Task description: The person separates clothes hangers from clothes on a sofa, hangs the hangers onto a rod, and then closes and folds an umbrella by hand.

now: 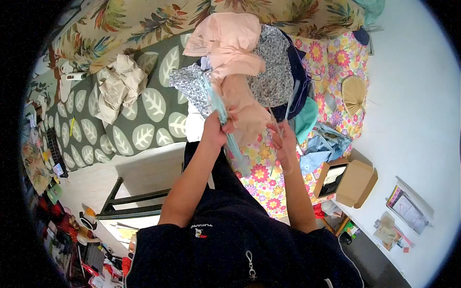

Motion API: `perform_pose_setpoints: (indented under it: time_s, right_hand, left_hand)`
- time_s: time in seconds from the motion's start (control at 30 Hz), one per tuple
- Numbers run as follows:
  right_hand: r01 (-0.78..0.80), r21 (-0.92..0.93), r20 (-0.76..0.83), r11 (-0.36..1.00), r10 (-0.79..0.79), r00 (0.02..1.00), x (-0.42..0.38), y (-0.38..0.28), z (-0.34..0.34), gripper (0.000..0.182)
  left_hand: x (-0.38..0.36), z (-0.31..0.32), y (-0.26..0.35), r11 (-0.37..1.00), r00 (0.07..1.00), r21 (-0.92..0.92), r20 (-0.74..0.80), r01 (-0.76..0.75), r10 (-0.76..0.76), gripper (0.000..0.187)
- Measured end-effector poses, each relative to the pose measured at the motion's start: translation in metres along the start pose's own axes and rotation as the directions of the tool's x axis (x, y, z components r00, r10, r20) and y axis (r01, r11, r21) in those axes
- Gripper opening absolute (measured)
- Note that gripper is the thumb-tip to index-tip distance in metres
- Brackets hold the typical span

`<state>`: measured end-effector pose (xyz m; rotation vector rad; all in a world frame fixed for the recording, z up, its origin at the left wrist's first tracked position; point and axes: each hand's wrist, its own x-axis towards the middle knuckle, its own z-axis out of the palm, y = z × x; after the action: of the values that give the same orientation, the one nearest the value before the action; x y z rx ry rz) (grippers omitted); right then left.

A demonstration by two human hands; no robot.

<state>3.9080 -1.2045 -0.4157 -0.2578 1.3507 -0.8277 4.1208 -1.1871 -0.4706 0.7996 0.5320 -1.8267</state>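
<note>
My left hand [220, 127] is closed around a bundle of pale blue clothes hangers [214, 98], blurred at the lower end. My right hand [282, 139] has its fingers pinched on a thin pale hanger [291, 103], only part of which shows. Between and beyond both hands lies a peach garment [235, 45], draped over other clothes. Under it are a grey speckled garment [272, 67] and a dark navy piece [298, 72]. A second grey patterned cloth [189, 85] lies just beyond my left hand.
A beige garment [122, 86] lies on the green leaf-print cover [158, 103]. On the flowered cover [261, 173] at right are a teal cloth [306, 120], blue checked clothing [326, 144] and a woven fan [354, 95]. An open cardboard box [355, 185] stands near its edge.
</note>
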Motion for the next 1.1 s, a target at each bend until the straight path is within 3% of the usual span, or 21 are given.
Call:
perform_pose_setpoints:
  time_s: [0.07, 0.13, 0.2, 0.27, 0.33, 0.43, 0.47, 0.53, 0.6, 0.77, 0.8, 0.83, 0.9, 0.93, 1.1]
  right_hand:
    - [0.0, -0.034, -0.147, 0.999, -0.005, 0.989, -0.003, -0.004, -0.023, 0.027]
    - [0.008, -0.026, -0.189, 1.0, -0.013, 0.982, -0.014, -0.013, -0.038, 0.026]
    - [0.02, -0.06, -0.189, 0.998, -0.031, 0.981, -0.026, -0.02, -0.044, 0.026]
    - [0.032, -0.137, -0.151, 0.99, -0.053, 0.987, -0.037, -0.028, -0.035, 0.025]
    - [0.101, -0.284, -0.113, 0.954, -0.138, 0.984, -0.046, -0.031, -0.016, 0.024]
    - [0.267, -0.448, -0.006, 0.853, -0.302, 0.953, -0.056, -0.025, 0.018, 0.025]
    - [0.311, -0.561, 0.045, 0.767, -0.347, 0.937, -0.059, -0.022, 0.029, 0.026]
    - [0.381, -0.747, 0.157, 0.545, -0.412, 0.897, -0.066, -0.015, 0.053, 0.029]
    - [0.446, -0.713, 0.269, 0.54, -0.377, 0.886, -0.07, -0.005, 0.076, 0.028]
    - [0.619, -0.542, 0.495, 0.569, -0.379, 0.782, -0.073, 0.022, 0.103, 0.025]
    - [0.647, -0.501, 0.534, 0.575, -0.383, 0.754, -0.071, 0.028, 0.102, 0.025]
    - [0.514, -0.374, 0.521, 0.772, -0.284, 0.805, -0.072, 0.031, 0.102, 0.03]
    - [0.363, -0.371, 0.479, 0.854, -0.159, 0.863, -0.079, 0.028, 0.096, 0.032]
    - [0.285, -0.367, 0.456, 0.885, -0.095, 0.885, -0.084, 0.025, 0.095, 0.033]
    - [0.214, -0.365, 0.286, 0.906, -0.109, 0.952, -0.077, 0.029, 0.076, 0.023]
  left_hand:
    - [-0.012, 0.001, -0.001, 0.985, 0.995, 0.153, -0.064, 0.085, -0.075, 0.021]
    - [-0.023, -0.007, 0.012, 0.923, 0.98, 0.335, -0.124, 0.19, -0.157, 0.034]
    - [-0.03, -0.017, 0.044, 0.891, 0.984, 0.417, -0.06, 0.179, -0.17, 0.038]
    - [-0.05, 0.0, 0.074, 0.888, 0.998, 0.456, -0.033, 0.067, -0.059, 0.039]
    - [-0.061, 0.013, 0.085, 0.779, 0.977, 0.594, 0.066, -0.201, 0.202, 0.038]
    - [-0.084, 0.039, 0.082, 0.751, 0.945, 0.573, 0.198, -0.328, 0.261, 0.025]
    - [-0.092, 0.05, 0.072, 0.706, 0.927, 0.601, 0.215, -0.374, 0.308, 0.025]
    - [-0.101, 0.061, 0.062, 0.675, 0.936, 0.647, 0.243, -0.353, 0.256, 0.03]
    - [-0.103, 0.058, 0.051, 0.719, 0.905, 0.562, 0.346, -0.41, 0.246, 0.042]
    - [-0.114, 0.06, 0.031, 0.899, 0.894, 0.347, 0.439, -0.266, 0.095, 0.059]
    - [-0.115, 0.059, 0.027, 0.896, 0.911, 0.361, 0.399, -0.257, 0.101, 0.062]
    - [-0.117, 0.061, 0.02, 0.894, 0.928, 0.373, 0.357, -0.249, 0.11, 0.065]
    - [-0.116, 0.055, 0.014, 0.881, 0.931, 0.409, 0.353, -0.239, 0.089, 0.067]
    - [-0.115, 0.054, 0.01, 0.883, 0.937, 0.407, 0.336, -0.235, 0.095, 0.066]
    - [-0.107, 0.047, 0.001, 0.906, 0.954, 0.368, 0.281, -0.209, 0.106, 0.056]
